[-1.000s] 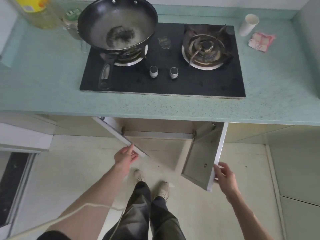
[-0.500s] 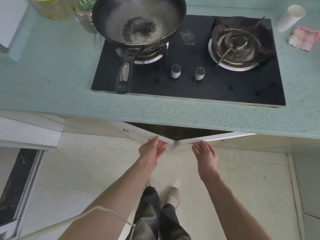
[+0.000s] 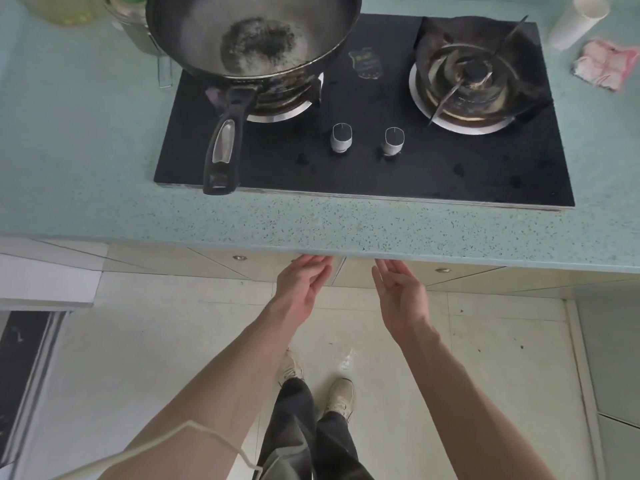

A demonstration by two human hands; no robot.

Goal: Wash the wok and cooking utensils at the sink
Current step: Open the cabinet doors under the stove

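While both hands: flat, fingers straight, holding nothing.
Left hand (image 3: 304, 284): fingertips at cabinet doors (image 3: 356, 273).
Right hand (image 3: 398, 292): same.
Wok (image 3: 252, 32): 11 o'clock, on stove (image 3: 363, 161); handle (image 3: 223, 147) long axis points 6 o'clock.

I count one wok (image 3: 252, 32) on the stove (image 3: 363, 168), which has two burners: the free one (image 3: 467, 77) and the one under the wok. Two knobs, left (image 3: 341, 137) and right (image 3: 394, 140). One white cup (image 3: 576, 20) and one pink cloth (image 3: 604, 64) on the counter (image 3: 86, 133). Two cabinet doors, left (image 3: 263, 268) and right (image 3: 450, 275). Two hands in view, my left hand (image 3: 301, 285) and right hand (image 3: 401, 296), and two shoes (image 3: 341, 396).
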